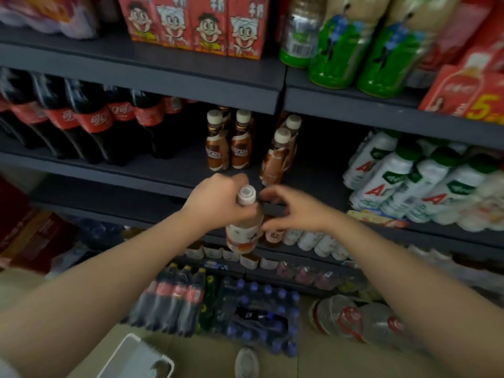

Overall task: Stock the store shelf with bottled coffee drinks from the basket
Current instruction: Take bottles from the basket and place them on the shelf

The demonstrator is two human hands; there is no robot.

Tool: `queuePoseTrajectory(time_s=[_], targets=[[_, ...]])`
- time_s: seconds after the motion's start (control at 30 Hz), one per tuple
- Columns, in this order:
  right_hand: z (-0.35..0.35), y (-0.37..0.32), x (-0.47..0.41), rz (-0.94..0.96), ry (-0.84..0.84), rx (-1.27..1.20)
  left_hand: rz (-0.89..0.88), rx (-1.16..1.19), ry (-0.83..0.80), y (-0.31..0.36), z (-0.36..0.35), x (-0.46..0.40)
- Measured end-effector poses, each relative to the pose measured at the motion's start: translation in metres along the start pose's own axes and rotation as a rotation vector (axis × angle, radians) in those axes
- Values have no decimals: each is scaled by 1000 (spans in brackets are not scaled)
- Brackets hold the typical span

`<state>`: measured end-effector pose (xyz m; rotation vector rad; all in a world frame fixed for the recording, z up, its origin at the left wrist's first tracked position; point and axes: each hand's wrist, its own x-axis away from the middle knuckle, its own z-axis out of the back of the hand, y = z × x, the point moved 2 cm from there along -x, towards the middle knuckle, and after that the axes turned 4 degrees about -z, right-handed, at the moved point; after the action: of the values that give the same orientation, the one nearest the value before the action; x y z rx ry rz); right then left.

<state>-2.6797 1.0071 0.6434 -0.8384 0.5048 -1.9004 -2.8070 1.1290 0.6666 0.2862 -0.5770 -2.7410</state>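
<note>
A coffee bottle (242, 230) with a white cap hangs upright in front of the shelf edge, and my left hand (221, 203) is wrapped around its neck. My right hand (289, 211) hovers just right of the bottle with fingers spread, touching or nearly touching it. On the dark shelf (163, 173) behind stand several brown coffee bottles (229, 143), with two more (278, 156) leaning slightly at the right. The white basket (136, 358) shows only a corner at the bottom of the view.
Cola bottles (90, 124) fill the shelf's left part; white bottles with green caps (414, 175) lie at the right. Red cartons (196, 25) and green-labelled bottles (362, 47) sit above. Shrink-wrapped cola and water packs (245, 317) rest on the floor.
</note>
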Motion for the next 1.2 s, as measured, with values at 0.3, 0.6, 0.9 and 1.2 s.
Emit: queuePoseTrajectory(time_s=[0.3,0.6,0.9,1.2], targets=[[16,14,29,-137,582,-81,-160,266,80,54,12,-47],[73,94,-35,-427,855,-177,234,-95,5,-8,-57,-87],[106,109,-113,-321,847,-206,307,29,60,-25,-112,-122],[121,74,-91,-216,1112,106,253,126,127,-15,-135,-111]])
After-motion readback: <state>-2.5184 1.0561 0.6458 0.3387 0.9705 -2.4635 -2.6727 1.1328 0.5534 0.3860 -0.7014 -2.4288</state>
